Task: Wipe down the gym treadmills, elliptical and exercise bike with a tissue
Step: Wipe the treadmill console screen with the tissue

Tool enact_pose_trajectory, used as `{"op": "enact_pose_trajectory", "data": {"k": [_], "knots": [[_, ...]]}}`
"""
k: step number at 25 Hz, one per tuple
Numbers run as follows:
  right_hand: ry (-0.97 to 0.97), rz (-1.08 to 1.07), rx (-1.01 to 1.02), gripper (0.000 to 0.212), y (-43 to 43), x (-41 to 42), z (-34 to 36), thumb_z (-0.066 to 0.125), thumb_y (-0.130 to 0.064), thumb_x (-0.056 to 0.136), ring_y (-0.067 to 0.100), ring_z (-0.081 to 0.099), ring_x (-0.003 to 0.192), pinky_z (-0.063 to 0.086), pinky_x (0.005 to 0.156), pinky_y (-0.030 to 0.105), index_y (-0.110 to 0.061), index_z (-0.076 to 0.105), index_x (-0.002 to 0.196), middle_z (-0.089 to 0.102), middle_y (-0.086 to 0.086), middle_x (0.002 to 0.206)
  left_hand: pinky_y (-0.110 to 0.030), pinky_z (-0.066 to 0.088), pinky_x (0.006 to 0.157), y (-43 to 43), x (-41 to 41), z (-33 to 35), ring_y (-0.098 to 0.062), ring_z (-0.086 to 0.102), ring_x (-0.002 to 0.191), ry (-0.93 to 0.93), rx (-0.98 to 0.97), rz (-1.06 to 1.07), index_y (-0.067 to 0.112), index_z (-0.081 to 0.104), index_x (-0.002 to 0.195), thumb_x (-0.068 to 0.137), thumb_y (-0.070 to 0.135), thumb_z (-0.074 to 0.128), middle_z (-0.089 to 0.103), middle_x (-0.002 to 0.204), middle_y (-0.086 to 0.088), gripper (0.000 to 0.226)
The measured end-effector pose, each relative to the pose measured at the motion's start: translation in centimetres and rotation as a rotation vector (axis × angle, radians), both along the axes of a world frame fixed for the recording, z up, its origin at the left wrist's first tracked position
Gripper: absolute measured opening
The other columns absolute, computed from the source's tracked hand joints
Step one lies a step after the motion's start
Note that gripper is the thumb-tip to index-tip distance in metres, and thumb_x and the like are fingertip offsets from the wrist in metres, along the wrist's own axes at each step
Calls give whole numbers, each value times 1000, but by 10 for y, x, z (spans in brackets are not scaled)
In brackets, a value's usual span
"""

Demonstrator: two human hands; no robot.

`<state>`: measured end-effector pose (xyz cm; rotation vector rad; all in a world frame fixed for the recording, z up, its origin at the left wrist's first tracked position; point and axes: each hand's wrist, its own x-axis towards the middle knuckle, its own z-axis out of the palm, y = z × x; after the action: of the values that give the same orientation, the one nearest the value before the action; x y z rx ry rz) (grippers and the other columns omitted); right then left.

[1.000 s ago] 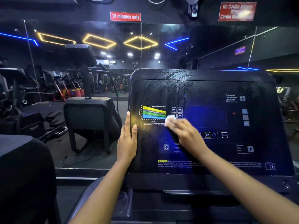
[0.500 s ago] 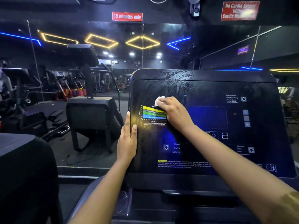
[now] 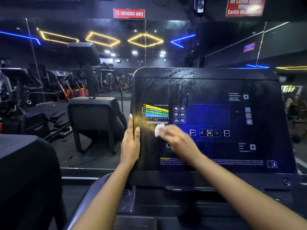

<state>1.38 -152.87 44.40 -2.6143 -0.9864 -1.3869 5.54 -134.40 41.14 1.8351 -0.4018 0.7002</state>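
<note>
left hand (image 3: 131, 143): lies flat, fingers straight, against left edge of black glossy treadmill console (image 3: 207, 87) | right hand (image 3: 178, 141): motion-blurred, grips crumpled white tissue (image 3: 159, 130), presses it on console just below coloured striped chart (image 3: 157, 110)

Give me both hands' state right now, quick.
Left hand: open, fingers straight, resting on the left edge of the console.
Right hand: grips the tissue against the console face; motion-blurred.
</note>
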Motion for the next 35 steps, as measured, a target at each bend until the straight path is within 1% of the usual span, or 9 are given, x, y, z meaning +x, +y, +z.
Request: {"op": "enact_pose_trajectory", "data": {"k": [3,9,13,18,22,26,30,33,35], "knots": [[-35,-126,128,36,-8,18,23,39,-7,84,24,54,93,55,51,39,-8,66,108,64,7,110,-22,28,95,2,-12,-19,-8,39,128,14,-14,-26,51,9,145,82,71,17,32,152,3,67],[-35,-29,-82,40,-3,-31,-55,39,-2,80,19,53,82,46,37,24,-9,67,109,61,4,113,-21,29,93,6,-23,-41,7,30,118,-21,11,-39,47,5,144,75,86,9,24,155,8,79],[19,30,-129,34,0,-38,-59,41,-10,86,15,49,93,40,38,20,-10,67,108,54,-2,116,-21,29,94,6,-24,-43,9,28,122,-32,2,-32,47,5,144,77,85,8,24,151,17,76],[-30,-29,97,22,36,15,18,44,-11,91,20,51,98,54,51,35,-8,63,101,61,4,112,-10,26,92,6,-25,-40,24,24,115,-36,-29,-41,45,6,144,78,84,10,23,144,23,76],[-108,-79,-52,26,66,21,14,46,-12,85,19,56,82,45,42,25,-7,69,96,63,4,107,7,23,85,6,-22,-43,27,26,114,-37,-56,-57,44,6,144,80,83,12,29,147,12,76],[-145,31,-212,30,62,-7,-44,41,-7,89,19,46,81,43,37,23,-4,71,92,54,8,109,-6,31,88,7,-21,-44,17,36,116,-29,-70,-76,43,8,145,77,85,9,33,148,6,80],[-38,91,-269,39,43,-36,-81,30,-8,100,21,61,79,48,41,26,-6,68,106,65,6,110,9,20,85,7,-21,-44,35,21,114,-63,-62,-72,36,9,147,81,82,9,28,147,10,80],[22,22,-120,33,22,-29,-59,39,-7,90,19,52,95,50,40,28,-8,65,111,64,5,111,-6,27,89,8,-22,-43,34,23,112,-48,-59,-77,39,7,146,78,85,8,28,146,13,82],[13,-62,10,41,10,-20,-40,37,-2,83,18,47,96,51,40,31,-6,66,110,64,7,112,-13,29,89,8,-23,-43,19,29,118,-31,-50,-83,43,6,145,76,86,7,28,150,9,82]]}}
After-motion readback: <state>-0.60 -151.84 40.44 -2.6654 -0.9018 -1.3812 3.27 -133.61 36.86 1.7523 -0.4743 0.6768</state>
